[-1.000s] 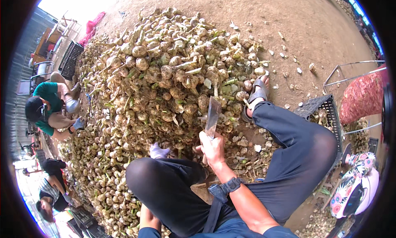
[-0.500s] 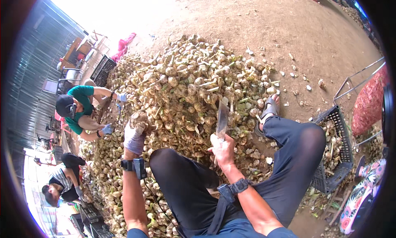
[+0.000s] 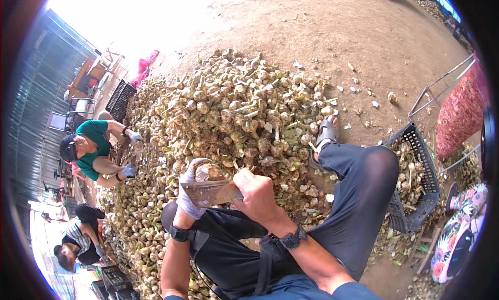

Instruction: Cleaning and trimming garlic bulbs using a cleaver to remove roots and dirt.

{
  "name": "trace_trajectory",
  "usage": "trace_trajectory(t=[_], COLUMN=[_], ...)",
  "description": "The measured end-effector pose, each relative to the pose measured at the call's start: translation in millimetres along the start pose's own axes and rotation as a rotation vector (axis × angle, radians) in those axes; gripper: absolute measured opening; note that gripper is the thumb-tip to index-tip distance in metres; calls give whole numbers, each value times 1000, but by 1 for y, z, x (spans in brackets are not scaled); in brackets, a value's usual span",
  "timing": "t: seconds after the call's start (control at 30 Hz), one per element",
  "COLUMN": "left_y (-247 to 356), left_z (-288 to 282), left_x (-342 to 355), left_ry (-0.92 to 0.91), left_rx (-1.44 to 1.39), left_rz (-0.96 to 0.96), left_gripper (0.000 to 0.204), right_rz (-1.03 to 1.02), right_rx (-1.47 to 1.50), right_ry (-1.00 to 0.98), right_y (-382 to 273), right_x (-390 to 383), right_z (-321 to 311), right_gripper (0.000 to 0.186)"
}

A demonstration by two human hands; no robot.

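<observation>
In front of my left knee, my left hand [image 3: 188,202], in a pale glove, is closed around a garlic bulb [image 3: 209,172]. My bare right hand [image 3: 258,195] grips a broad-bladed knife [image 3: 209,193], whose handle is hidden in the fist. The blade lies level and points left, crossing before the gloved fingers close to the bulb's near side. Whether its edge touches the bulb I cannot tell. Beyond both hands rises a big heap of garlic bulbs [image 3: 234,110], many with stems.
At right stands a black plastic crate [image 3: 410,217] with garlic in it, by a full red mesh sack [image 3: 460,115] on a metal frame. Two people crouch at the heap's left side, one in a green shirt [image 3: 97,136]. A flowered garment [image 3: 457,232] shows at lower right.
My left hand has come right and nearer with the garlic bulb. The knife has swung from pointing away to pointing left, as my right hand moved left toward the bulb.
</observation>
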State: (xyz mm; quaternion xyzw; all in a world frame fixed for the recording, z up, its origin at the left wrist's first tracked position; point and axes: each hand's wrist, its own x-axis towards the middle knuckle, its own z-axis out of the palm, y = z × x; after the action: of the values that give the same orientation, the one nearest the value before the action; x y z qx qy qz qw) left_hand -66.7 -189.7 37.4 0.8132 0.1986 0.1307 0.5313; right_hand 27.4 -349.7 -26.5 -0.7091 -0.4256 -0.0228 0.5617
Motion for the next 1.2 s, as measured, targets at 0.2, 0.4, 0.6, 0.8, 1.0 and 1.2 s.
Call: trace_trajectory(t=[0.2,0.4,0.6,0.8,1.0,1.2], left_y=[-11,-24,1,-4,3,-5], left_z=[16,12,26,37,42,34], left_x=[6,1,-11,-3,3,5], left_ry=[7,3,19,11,-58,118], left_rx=[-122,-85,153,6,-187,-114], left_rz=[-109,-159,144,5,35,158], left_gripper=[66,74,61,73,90,65], right_rz=[17,60,887,838,921,943], right_rx=[-6,34,-37,562,1708,1590], right_ry=[-4,90,331,245,107,78], right_y=[16,32,150,74,13,31], right_x=[-5,-12,-65,-28,-9,-5], right_z=[6,28,32,54,31,11], right_gripper=[26,16,13,12,21,20])
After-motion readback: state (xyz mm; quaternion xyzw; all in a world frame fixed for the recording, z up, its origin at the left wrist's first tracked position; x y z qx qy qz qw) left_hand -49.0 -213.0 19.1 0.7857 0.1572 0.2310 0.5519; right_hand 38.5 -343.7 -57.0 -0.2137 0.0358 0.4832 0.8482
